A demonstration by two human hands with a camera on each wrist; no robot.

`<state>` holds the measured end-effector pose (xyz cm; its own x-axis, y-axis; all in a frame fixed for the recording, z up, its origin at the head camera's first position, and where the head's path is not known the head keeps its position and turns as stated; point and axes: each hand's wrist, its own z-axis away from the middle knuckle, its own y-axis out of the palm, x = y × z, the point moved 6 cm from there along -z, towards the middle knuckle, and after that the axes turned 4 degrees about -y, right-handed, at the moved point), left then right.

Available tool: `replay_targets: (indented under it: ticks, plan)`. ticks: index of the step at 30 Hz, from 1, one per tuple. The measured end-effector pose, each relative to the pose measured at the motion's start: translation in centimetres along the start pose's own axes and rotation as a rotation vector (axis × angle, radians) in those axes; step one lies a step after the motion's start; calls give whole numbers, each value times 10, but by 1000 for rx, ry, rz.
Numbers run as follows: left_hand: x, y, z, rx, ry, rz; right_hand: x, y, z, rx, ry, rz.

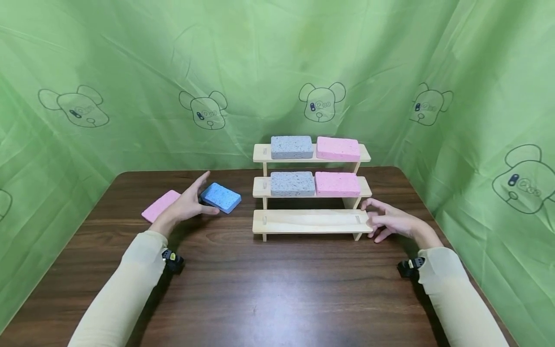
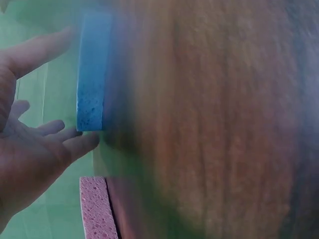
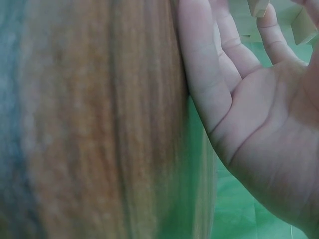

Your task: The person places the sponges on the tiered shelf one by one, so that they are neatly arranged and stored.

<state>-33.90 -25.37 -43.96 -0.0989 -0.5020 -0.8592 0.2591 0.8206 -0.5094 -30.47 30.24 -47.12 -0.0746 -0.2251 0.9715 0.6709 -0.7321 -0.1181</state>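
Note:
My left hand [image 1: 188, 205] reaches over the table with thumb and fingers spread about the near end of a blue sponge [image 1: 221, 197]. In the left wrist view the blue sponge [image 2: 92, 74] stands in front of the parted fingers. Just behind that hand lies a pink sponge [image 1: 160, 206], partly covered by it. My right hand [image 1: 394, 221] is at the right end of the lowest step of a wooden three-step rack [image 1: 312, 221], its fingers loosely bent. In the right wrist view, a fingertip of this hand [image 3: 264, 109] meets a pale wooden part.
On the top step sit a grey-blue sponge [image 1: 292, 147] and a pink sponge [image 1: 338, 149]. The middle step bears another grey-blue sponge [image 1: 292, 183] and pink sponge [image 1: 337, 183]. A green curtain [image 1: 260, 58] surrounds the dark wooden table [image 1: 269, 289].

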Motion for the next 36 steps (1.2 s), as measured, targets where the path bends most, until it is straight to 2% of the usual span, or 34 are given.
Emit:
replay_targets:
  ticks: [7, 10, 14, 22, 28, 31, 36]
  plan:
    - [6, -2, 3, 18, -66, 3, 2, 1, 0, -22, 19, 13]
    - [7, 0, 7, 75, -104, 6, 2, 0, 0, -24, 21, 14]
    - [6, 6, 10, 136, -103, -36, 2, 0, 0, -23, 15, 16]
    - [9, 13, 10, 115, -68, -113, 1, 1, 0, -20, 15, 19]
    - [7, 16, 9, 105, -76, -133, 1, 1, 1, -28, 26, 14]
    - [7, 18, 8, 109, -95, -122, 1, 1, 1, -27, 25, 13]
    - [14, 18, 7, 127, -171, -95, 2, 1, 0, -28, 23, 13]
